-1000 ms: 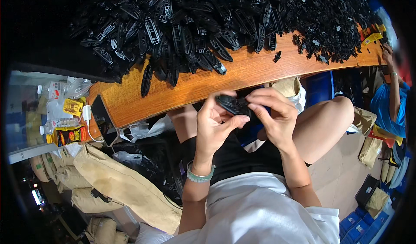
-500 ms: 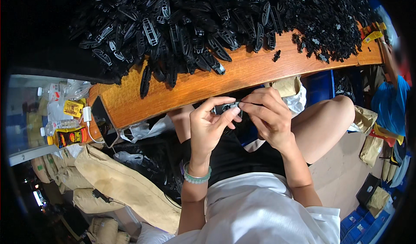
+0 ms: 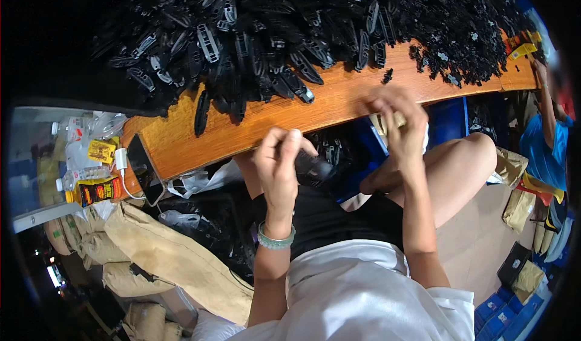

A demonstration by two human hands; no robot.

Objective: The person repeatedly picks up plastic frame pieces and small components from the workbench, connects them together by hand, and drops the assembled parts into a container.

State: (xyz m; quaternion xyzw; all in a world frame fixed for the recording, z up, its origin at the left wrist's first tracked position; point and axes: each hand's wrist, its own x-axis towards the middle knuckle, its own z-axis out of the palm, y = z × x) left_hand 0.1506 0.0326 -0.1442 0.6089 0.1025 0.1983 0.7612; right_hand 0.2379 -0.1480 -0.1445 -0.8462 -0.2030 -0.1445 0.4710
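My left hand [image 3: 279,162] is held just off the table's front edge, its fingers loosely bent and apart, with nothing visible in them. To the right, my right hand [image 3: 402,129] is lifted near the same edge; motion smears its fingers, so their grip cannot be made out. Beyond the left hand lies a heap of long black plastic parts [image 3: 260,56] on the wooden table [image 3: 339,102]. Past the right hand are a heap of small black parts [image 3: 454,44] and one loose small black part [image 3: 387,76]. Black parts [image 3: 330,153] also show below the table edge, between my hands.
Blue bins [image 3: 449,123] stand under the table. At left are plastic bottles [image 3: 75,129], a phone-like dark slab [image 3: 144,159] and a white cable [image 3: 125,180]. Tan sacks [image 3: 175,250] lie lower left. A person in a blue top [image 3: 544,144] is at far right.
My hands have moved apart. The small grey-and-black part they held together is out of sight. The right hand has gone up and right toward the table; the left has shifted slightly left.
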